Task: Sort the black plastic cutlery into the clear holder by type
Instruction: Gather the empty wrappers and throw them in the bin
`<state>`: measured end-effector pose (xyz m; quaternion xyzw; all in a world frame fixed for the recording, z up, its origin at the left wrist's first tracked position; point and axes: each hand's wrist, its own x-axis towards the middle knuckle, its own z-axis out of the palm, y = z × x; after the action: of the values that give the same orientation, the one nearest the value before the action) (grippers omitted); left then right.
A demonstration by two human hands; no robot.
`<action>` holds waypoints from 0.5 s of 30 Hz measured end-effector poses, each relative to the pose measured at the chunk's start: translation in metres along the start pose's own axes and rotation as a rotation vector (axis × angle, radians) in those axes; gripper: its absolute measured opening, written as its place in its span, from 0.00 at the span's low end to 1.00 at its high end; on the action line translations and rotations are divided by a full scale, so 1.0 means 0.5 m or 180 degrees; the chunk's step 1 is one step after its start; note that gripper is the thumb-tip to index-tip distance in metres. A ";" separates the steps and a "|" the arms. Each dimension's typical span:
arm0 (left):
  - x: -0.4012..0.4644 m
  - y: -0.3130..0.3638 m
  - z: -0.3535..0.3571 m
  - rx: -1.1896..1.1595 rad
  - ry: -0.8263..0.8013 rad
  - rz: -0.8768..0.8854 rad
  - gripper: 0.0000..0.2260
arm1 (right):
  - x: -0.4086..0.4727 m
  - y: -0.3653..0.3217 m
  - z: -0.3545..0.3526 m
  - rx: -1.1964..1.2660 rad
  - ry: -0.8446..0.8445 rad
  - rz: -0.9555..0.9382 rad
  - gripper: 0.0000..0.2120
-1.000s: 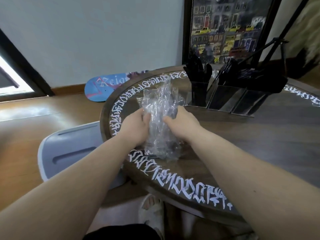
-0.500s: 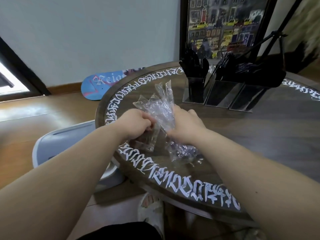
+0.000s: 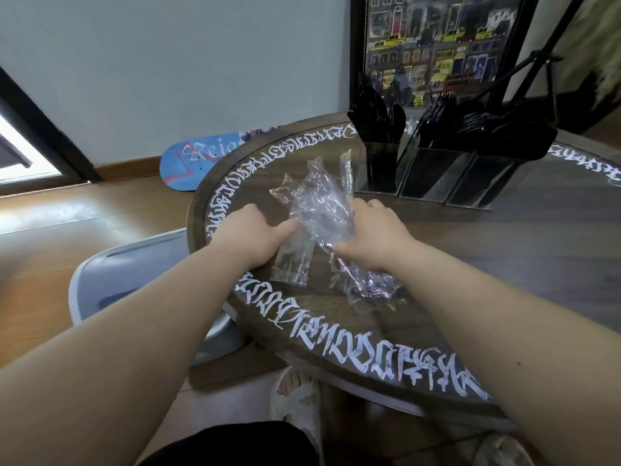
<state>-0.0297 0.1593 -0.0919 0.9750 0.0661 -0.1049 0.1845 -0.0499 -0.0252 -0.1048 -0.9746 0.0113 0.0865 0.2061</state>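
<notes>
Clear wrappers (image 3: 322, 210), crumpled, now pulled apart btwn left hand (image 3: 248, 235) & right hand (image 3: 373, 238), both pinching film; black cutlery (image 3: 437, 126) already in clear holder (image 3: 423, 176) at 1 o'clock; sorting looks done.

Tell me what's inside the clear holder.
The clear holder has three compartments of black cutlery, handles down: what look like spoons left, forks in the middle, and a dark, blurred bunch right. Compartment bottoms are hidden.

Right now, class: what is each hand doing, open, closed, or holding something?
Left hand: pinches the clear plastic wrappers.
Right hand: grips the same crumpled wrappers from the other side.
</notes>
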 end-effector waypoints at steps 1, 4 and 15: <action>0.003 0.003 0.006 -0.0206 -0.0049 -0.0063 0.29 | -0.002 -0.002 0.002 -0.0001 -0.0008 -0.0035 0.31; -0.005 0.044 0.018 -0.1576 -0.0628 -0.0392 0.21 | -0.008 -0.007 0.005 -0.0026 -0.0018 -0.0058 0.32; -0.040 0.029 -0.061 0.0600 0.1400 0.3259 0.15 | 0.005 0.025 -0.007 -0.0232 0.0036 0.0013 0.26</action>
<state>-0.0409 0.1554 -0.0544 0.8938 -0.3881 0.1982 0.1059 -0.0474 -0.0383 -0.1071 -0.9819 0.0113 0.0818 0.1702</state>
